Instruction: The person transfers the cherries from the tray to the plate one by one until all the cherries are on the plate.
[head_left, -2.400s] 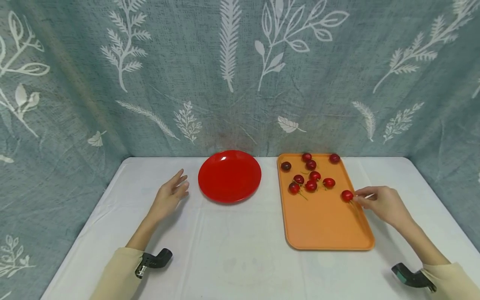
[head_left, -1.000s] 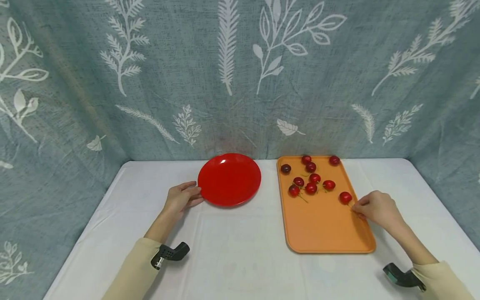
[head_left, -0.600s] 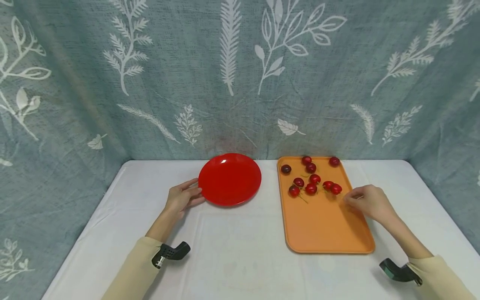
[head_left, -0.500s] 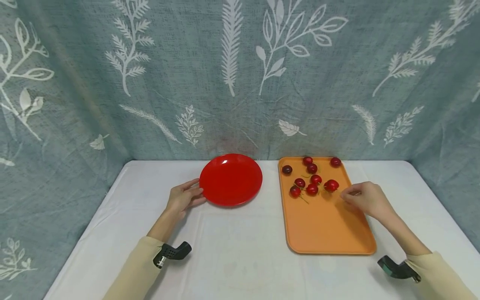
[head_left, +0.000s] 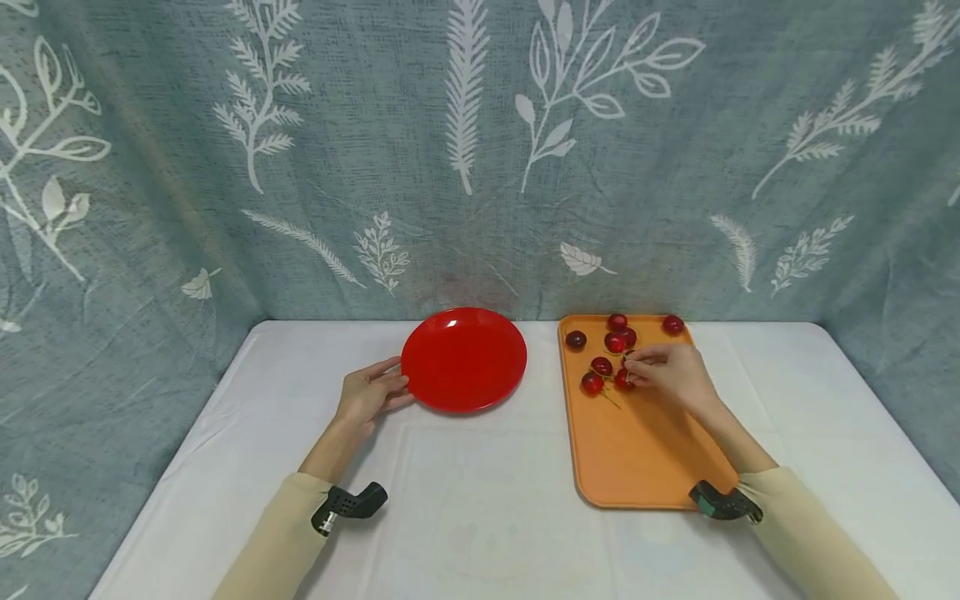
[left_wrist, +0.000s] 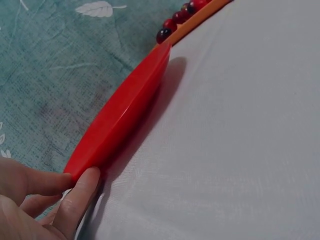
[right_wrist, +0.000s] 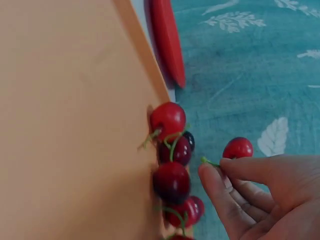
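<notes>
In the head view, my right hand (head_left: 673, 375) is over the orange tray (head_left: 637, 467), pinching a stemmed cherry (head_left: 615, 342) between thumb and finger. The right wrist view shows that cherry (right_wrist: 238, 147) raised, its green stem in the fingertips. Several other dark red cherries (right_wrist: 171, 181) sit on the tray below, some partly hidden by the hand. On the left, my left hand (head_left: 367, 396) grips the near-left rim of the red plate (head_left: 463, 362). In the left wrist view, fingertips (left_wrist: 89, 176) meet at the edge of the plate (left_wrist: 117, 117).
Plate and tray rest on a table with a white cloth (head_left: 480, 500), a strip of cloth between them. Behind stands a teal leaf-print curtain (head_left: 375, 150). One cherry (head_left: 672, 325) lies apart at the tray's far right corner.
My left hand has come right to the plate's rim and stays there. My right hand has lifted the cherry from the tray's right side and carried it left over the others.
</notes>
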